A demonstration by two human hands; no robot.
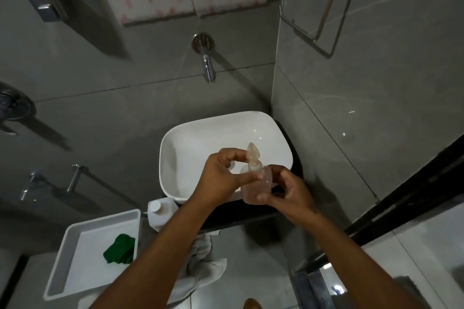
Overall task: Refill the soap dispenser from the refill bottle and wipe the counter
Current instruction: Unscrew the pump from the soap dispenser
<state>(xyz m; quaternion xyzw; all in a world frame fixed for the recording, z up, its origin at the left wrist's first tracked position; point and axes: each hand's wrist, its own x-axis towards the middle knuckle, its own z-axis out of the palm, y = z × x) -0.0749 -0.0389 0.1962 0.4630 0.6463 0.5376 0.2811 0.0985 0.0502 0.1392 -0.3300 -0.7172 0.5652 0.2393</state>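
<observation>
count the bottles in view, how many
2. The soap dispenser is held over the sink by the left hand and right hand. The refill bottle stands capped left of the sink. Others may be hidden.

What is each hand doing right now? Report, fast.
Left hand: pinching the pump of the dispenser.
Right hand: gripping the dispenser body.

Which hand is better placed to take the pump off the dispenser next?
Probably the left hand: its fingers are already at the pump, while the right hand holds the soap dispenser body over the sink.
</observation>
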